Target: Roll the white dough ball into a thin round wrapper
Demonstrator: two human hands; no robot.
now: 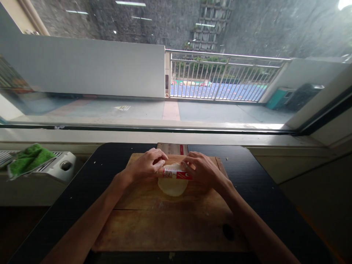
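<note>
A flat round of pale dough (172,186) lies on a wooden cutting board (170,216). Across its far half lies a roller wrapped in a red and white label (176,173). My left hand (147,165) presses on the roller's left end, fingers curled over it. My right hand (200,169) rests on its right end in the same way. Both forearms reach in from the bottom of the view.
The board sits on a black table (90,183) by a wide window. A flat box (172,149) lies just beyond the board. At the left a green cloth (27,158) lies on a white appliance (59,167). A dark hole (228,231) marks the board's near right corner.
</note>
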